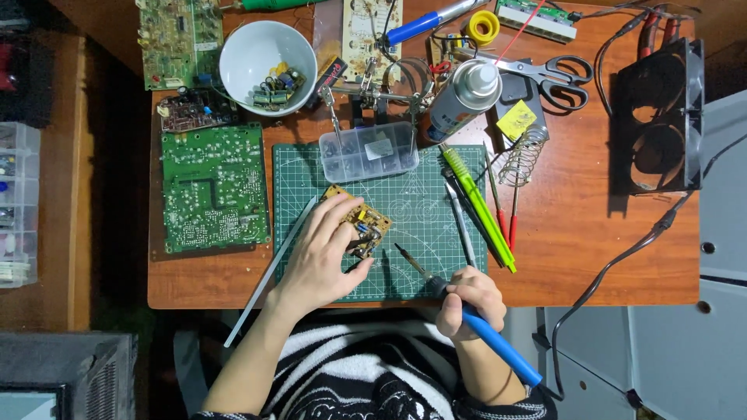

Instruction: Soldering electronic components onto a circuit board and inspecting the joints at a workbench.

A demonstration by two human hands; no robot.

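My left hand (323, 253) grips a small tan circuit board (366, 223) with yellow and blue parts, holding it tilted on the green cutting mat (412, 218). A blue-handled soldering iron (459, 307) is in my right hand (471, 299), near the table's front edge. Its dark tip (406, 257) points up and left toward the board, a short gap away from it.
A large green circuit board (214, 187) lies left of the mat. A clear parts box (368, 152), white bowl of components (267, 62), spray can (463, 97), scissors (552, 74), coil iron stand (523, 155), tweezers and green tool (478, 206) surround it. A black fan (657, 117) stands right.
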